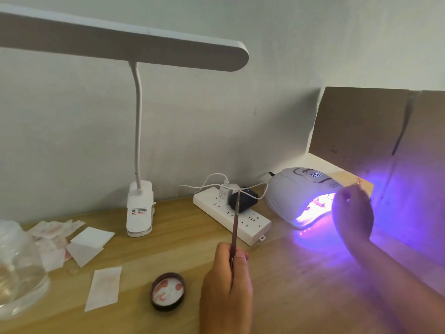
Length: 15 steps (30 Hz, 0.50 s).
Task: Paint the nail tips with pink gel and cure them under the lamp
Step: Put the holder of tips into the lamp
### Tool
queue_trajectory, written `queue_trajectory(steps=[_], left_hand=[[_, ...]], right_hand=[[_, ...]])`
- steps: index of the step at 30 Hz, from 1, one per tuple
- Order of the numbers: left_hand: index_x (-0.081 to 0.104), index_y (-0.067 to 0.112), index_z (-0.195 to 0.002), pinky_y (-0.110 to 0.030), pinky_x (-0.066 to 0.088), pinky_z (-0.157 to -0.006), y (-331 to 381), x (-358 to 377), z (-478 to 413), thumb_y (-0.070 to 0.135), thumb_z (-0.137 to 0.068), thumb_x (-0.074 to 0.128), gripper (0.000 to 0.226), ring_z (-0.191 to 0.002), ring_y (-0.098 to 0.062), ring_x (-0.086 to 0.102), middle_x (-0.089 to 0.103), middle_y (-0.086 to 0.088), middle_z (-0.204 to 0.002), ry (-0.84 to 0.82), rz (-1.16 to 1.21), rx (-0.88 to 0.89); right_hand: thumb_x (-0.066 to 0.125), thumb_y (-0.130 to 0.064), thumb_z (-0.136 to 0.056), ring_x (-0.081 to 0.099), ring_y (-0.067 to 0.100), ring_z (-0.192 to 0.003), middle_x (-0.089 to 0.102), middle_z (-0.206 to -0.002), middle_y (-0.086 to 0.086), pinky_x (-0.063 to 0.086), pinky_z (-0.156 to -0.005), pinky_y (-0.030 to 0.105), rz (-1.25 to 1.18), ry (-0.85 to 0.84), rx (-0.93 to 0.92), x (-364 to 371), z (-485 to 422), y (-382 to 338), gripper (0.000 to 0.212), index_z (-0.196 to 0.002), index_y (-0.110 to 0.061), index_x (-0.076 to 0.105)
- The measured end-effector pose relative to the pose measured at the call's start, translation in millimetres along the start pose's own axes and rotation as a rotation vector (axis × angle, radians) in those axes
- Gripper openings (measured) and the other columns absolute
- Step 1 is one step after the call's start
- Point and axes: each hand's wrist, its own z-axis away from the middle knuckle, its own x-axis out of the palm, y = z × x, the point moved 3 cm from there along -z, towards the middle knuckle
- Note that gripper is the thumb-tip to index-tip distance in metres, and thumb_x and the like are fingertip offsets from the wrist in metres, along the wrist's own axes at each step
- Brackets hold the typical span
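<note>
My left hand (226, 285) grips a thin nail brush (235, 222), which stands nearly upright above the wooden desk (289, 285). A dark round jar lid smeared with pink gel (168, 291) lies just left of that hand. The white curing lamp (296, 189) at the back right glows violet, and its display is lit. Inside its opening sits a small pink piece (317, 202), perhaps a nail tip. My right hand (352, 213) is at the lamp's mouth with its back towards me. Its fingers are hidden, so any hold is unclear.
A white power strip (231, 218) with plugs and cables lies between my hands. A clip-on desk lamp (139, 208) stands behind, its head overhead. White wipes (103, 288) and used pads (53, 232) lie left, beside clear plastic (16, 261). Cardboard (375, 131) leans at the right.
</note>
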Motion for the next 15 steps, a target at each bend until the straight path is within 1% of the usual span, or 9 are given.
queue_trajectory(steps=[1, 3, 4, 5, 7, 9, 12, 13, 15], left_hand=[[0.055, 0.023, -0.087, -0.017, 0.037, -0.049, 0, 1, 0, 0.028, -0.103, 0.041, 0.021, -0.048, -0.004, 0.050, 0.054, 0.011, -0.054, 0.000, -0.006, -0.002], [0.055, 0.024, -0.087, -0.018, 0.036, -0.049, -1, 1, 0, 0.028, -0.103, 0.042, 0.021, -0.049, -0.004, 0.050, 0.054, 0.011, -0.054, -0.008, -0.015, -0.001], [0.055, 0.024, -0.087, -0.019, 0.036, -0.050, -1, 2, 0, 0.027, -0.103, 0.042, 0.021, -0.048, -0.004, 0.049, 0.053, 0.010, -0.054, -0.009, -0.012, -0.001], [0.055, 0.023, -0.087, -0.019, 0.036, -0.049, -1, 1, -1, 0.026, -0.104, 0.042, 0.021, -0.047, -0.005, 0.048, 0.052, 0.010, -0.053, -0.008, -0.008, 0.001], [0.055, 0.023, -0.087, -0.017, 0.035, -0.048, -1, 1, -1, 0.026, -0.104, 0.042, 0.021, -0.046, -0.004, 0.048, 0.051, 0.010, -0.051, -0.007, -0.004, 0.003], [0.055, 0.023, -0.087, -0.018, 0.037, -0.049, -1, 1, -2, 0.026, -0.103, 0.042, 0.022, -0.045, -0.005, 0.047, 0.050, 0.009, -0.050, 0.001, -0.004, 0.000], [0.056, 0.024, -0.086, -0.018, 0.036, -0.049, -2, 1, -3, 0.027, -0.103, 0.042, 0.022, -0.045, -0.005, 0.045, 0.049, 0.007, -0.050, 0.008, 0.004, -0.006], [0.055, 0.024, -0.086, -0.018, 0.036, -0.049, -1, 1, -3, 0.027, -0.103, 0.042, 0.022, -0.045, -0.005, 0.045, 0.049, 0.007, -0.050, 0.003, 0.001, -0.006], [0.055, 0.023, -0.086, -0.018, 0.037, -0.049, 0, 1, -2, 0.026, -0.103, 0.042, 0.022, -0.045, -0.004, 0.045, 0.049, 0.008, -0.049, -0.009, -0.001, -0.006]], right_hand=[[0.044, -0.016, -0.096, 0.048, 0.029, -0.080, 0.061, -0.100, 0.018, 0.037, -0.069, 0.035, 0.090, -0.132, 0.013, 7, 6, 11, 0.017, -0.091, -0.009, 0.059], [0.052, -0.020, -0.096, 0.053, 0.028, -0.089, 0.063, -0.106, 0.016, 0.040, -0.075, 0.035, 0.198, -0.409, -0.007, 21, 14, 22, 0.020, -0.109, -0.012, 0.065], [0.055, -0.024, -0.096, 0.055, 0.028, -0.095, 0.062, -0.109, 0.014, 0.041, -0.079, 0.034, 0.214, -0.479, -0.020, 24, 14, 21, 0.025, -0.117, -0.014, 0.063], [0.057, -0.026, -0.095, 0.056, 0.029, -0.102, 0.060, -0.113, 0.014, 0.042, -0.082, 0.034, 0.219, -0.503, -0.033, 28, 13, 18, 0.030, -0.122, -0.015, 0.062], [0.058, -0.025, -0.093, 0.057, 0.031, -0.108, 0.057, -0.121, 0.016, 0.044, -0.087, 0.035, 0.248, -0.509, -0.033, 35, 9, 9, 0.031, -0.122, -0.014, 0.062], [0.056, -0.020, -0.092, 0.058, 0.032, -0.107, 0.057, -0.121, 0.018, 0.045, -0.086, 0.036, 0.266, -0.499, -0.021, 41, 7, 1, 0.026, -0.115, -0.011, 0.065], [0.053, -0.012, -0.089, 0.057, 0.033, -0.096, 0.060, -0.112, 0.019, 0.045, -0.079, 0.035, 0.258, -0.473, -0.014, 44, 7, -1, 0.019, -0.102, -0.007, 0.067], [0.054, -0.011, -0.088, 0.057, 0.032, -0.093, 0.060, -0.110, 0.018, 0.046, -0.078, 0.035, 0.266, -0.478, -0.011, 44, 7, -1, 0.019, -0.100, -0.007, 0.067], [0.056, -0.009, -0.085, 0.059, 0.033, -0.095, 0.060, -0.111, 0.017, 0.045, -0.077, 0.034, 0.282, -0.485, -0.012, 44, 9, -2, 0.020, -0.101, -0.007, 0.066]])
